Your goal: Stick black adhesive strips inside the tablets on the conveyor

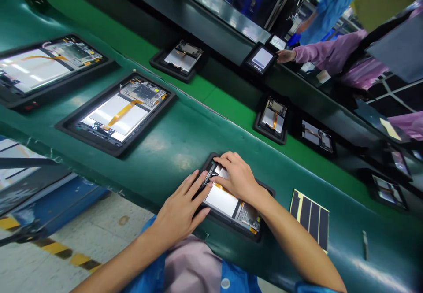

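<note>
Worked unit: opened tablet (222,201) in a black tray (270,191), lying on the dark green counter (158,185) directly in front of the person; pale panel faces up, circuit board (247,215) at the end nearer the right forearm.
Left hand (183,205): palm down, fingers extended and slightly spread, thumb apart; fingertips rest at the tablet's left end.
Right hand (238,176): arched over the tablet from its far side, thumb and forefinger apart, both tips near the same end; whether they pinch a small part cannot be told.
Adjacent unit: second opened tablet (132,119) in its own tray, left of the worked unit and farther from the person; orange ribbon cable (120,114) crosses its pale panel.
Outer unit: third opened tablet (39,70), at far left, cut by the view edge.
Strip sheet: yellow-edged sheet with dark strips (309,220), on the counter beside the right forearm.
Small item: thin rod-like object (365,245), right of the sheet.
Green lane: bright green strip (214,97) beyond the counter, carrying further tablets (273,119).
Co-worker: a pink-sleeved person's hand (287,56) at a tablet with a lit screen (262,59).
</note>
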The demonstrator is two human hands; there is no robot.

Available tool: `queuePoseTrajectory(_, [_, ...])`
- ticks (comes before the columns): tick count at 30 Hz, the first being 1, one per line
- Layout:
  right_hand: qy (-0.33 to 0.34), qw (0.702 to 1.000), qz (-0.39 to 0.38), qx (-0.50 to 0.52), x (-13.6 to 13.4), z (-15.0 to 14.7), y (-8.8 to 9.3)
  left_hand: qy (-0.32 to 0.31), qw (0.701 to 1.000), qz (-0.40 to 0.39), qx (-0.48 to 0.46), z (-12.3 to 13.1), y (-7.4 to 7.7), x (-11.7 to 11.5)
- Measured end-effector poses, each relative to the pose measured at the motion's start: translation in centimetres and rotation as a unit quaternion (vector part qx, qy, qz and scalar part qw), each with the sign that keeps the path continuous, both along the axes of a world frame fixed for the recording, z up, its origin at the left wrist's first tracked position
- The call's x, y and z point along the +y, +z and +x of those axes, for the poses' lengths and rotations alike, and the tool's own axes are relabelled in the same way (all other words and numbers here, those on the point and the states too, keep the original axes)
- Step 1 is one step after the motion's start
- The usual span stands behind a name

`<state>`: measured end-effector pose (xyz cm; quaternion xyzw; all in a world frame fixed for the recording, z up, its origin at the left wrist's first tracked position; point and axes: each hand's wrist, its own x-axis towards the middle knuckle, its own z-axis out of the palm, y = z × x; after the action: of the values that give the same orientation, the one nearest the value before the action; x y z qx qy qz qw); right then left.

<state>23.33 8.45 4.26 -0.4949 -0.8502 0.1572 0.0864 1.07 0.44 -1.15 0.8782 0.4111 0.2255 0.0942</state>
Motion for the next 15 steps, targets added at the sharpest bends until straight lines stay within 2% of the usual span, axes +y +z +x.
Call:
queuePoseTrajectory(9, [0.061, 0.997, 0.013, -0.041, 0.2, 0.1, 1.2, -0.004, 1.000, -0.016, 0.004, 0.0, 0.1, 0.1])
queuePoseTrajectory(12, [0.017, 0.998, 0.047, 0.042, -1.0, 1.2, 1.0, -0.003, 1.000, -0.009, 0.016, 0.0, 0.3, 0.1])
queuePoseTrajectory(15, [-0.082, 0.979, 0.086, 0.168, -3.3, 3.5, 0.6, -0.001, 1.000, -0.008, 0.020, 0.1, 0.6, 0.1])
